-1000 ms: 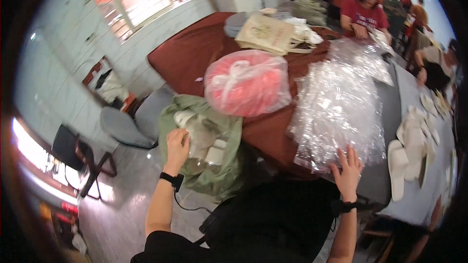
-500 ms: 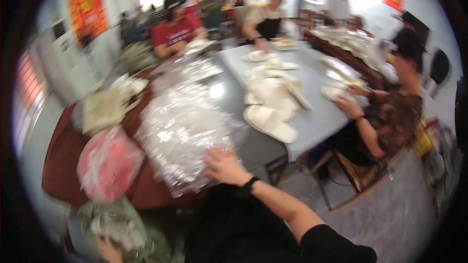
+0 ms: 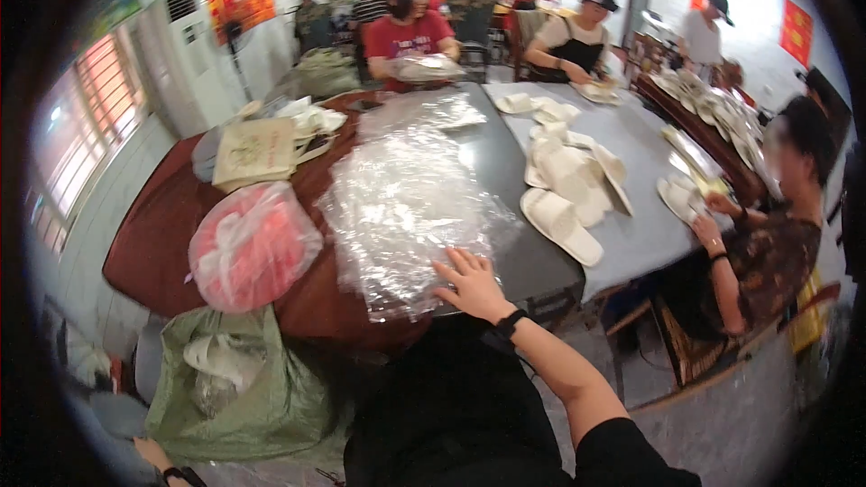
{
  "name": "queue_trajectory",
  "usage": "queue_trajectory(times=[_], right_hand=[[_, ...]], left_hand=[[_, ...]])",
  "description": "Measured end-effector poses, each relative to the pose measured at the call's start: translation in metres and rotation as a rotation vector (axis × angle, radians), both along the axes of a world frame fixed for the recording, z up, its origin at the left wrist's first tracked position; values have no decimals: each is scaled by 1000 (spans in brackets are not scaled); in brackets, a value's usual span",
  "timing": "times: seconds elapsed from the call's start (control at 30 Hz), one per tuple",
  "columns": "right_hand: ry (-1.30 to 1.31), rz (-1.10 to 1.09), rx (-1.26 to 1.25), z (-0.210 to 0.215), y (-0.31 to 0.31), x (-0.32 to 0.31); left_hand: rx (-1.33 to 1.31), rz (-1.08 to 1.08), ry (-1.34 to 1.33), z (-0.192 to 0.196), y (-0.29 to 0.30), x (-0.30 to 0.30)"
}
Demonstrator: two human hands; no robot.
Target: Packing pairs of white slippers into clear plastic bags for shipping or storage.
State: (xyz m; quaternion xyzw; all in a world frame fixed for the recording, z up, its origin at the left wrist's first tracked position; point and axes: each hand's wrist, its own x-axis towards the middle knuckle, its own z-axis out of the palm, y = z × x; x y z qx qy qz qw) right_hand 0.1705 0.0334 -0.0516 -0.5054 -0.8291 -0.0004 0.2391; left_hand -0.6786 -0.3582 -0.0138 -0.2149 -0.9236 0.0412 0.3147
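My right hand [image 3: 474,287] rests with its fingers spread on the near right edge of a pile of clear plastic bags [image 3: 406,207] on the table. At the lower left my left hand [image 3: 153,454] is low, beside a green woven sack [image 3: 298,415]; its fingers show too little to tell their shape. The sack's mouth gapes, and inside lie white slippers [image 3: 216,359], which seem wrapped in clear plastic. A pink bundle in a tied translucent bag [image 3: 255,248] stands on the table's brown cover, above the sack.
Cream slippers [image 3: 564,224] lie heaped on the grey table [image 3: 645,243] to the right. A person there handles a slipper [image 3: 678,194]; two others work across the table. A beige cloth bag [image 3: 254,153] sits at the far left. A chair [image 3: 677,343] stands at the right.
The view has swung left and steadied. My left hand has moved from the sack's mouth to beyond its left side. My right hand stays at the plastic bags.
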Motion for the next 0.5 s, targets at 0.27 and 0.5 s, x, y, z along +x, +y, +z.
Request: queue_trajectory(times=[0.27, 0.5], right_hand=[[-26, -26, -40, 7, -4, -4], [5, 40, -8, -4, 7, -4]], left_hand=[[227, -267, -152, 13, 18, 113], [-41, -930, -486, 35, 109, 293]])
